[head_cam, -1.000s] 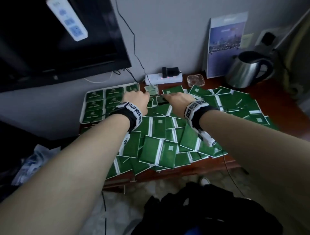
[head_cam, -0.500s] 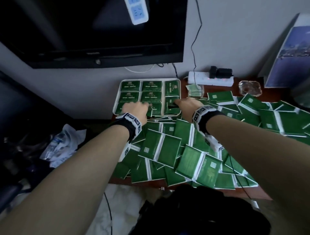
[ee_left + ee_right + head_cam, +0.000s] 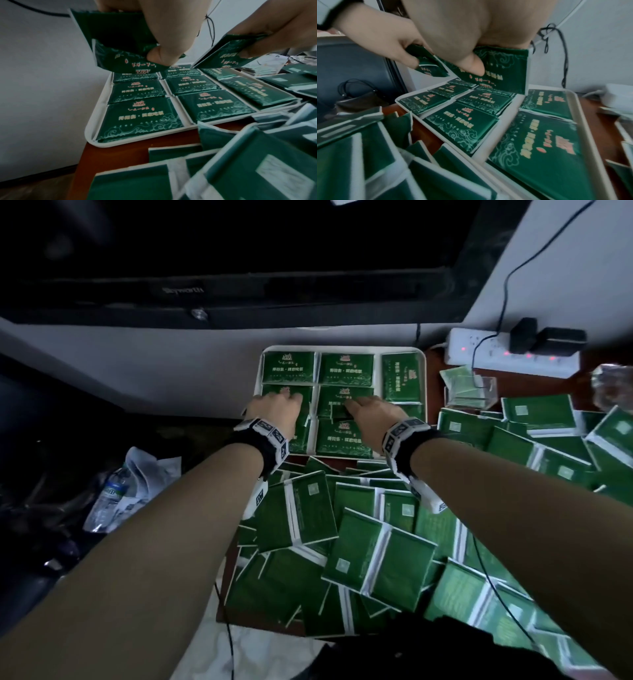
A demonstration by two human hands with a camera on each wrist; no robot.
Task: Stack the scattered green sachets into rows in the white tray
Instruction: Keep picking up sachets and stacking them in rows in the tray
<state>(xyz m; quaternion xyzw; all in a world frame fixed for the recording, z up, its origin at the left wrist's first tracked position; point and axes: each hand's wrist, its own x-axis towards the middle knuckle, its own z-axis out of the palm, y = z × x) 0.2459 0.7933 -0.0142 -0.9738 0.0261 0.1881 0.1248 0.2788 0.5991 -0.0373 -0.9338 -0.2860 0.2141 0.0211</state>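
A reddish wooden table (image 3: 435, 361) under a dark television (image 3: 239, 268) is strewn with loose green sachets (image 3: 376, 559). At its far left corner sits the white tray (image 3: 96, 111), filled with sachets in rows. Both hands hover over it — the left hand (image 3: 274, 412) pinches a sachet (image 3: 120, 44), perhaps several, and the right hand (image 3: 371, 414) pinches another (image 3: 501, 70), thumb on its printed face.

Grey wall (image 3: 171, 364) behind a reddish-brown wooden table (image 3: 82, 162). Black television (image 3: 239, 268) mounted above. White power strip (image 3: 507, 357) at the wall. Crumpled plastic bottle (image 3: 109, 501) on the dim floor.
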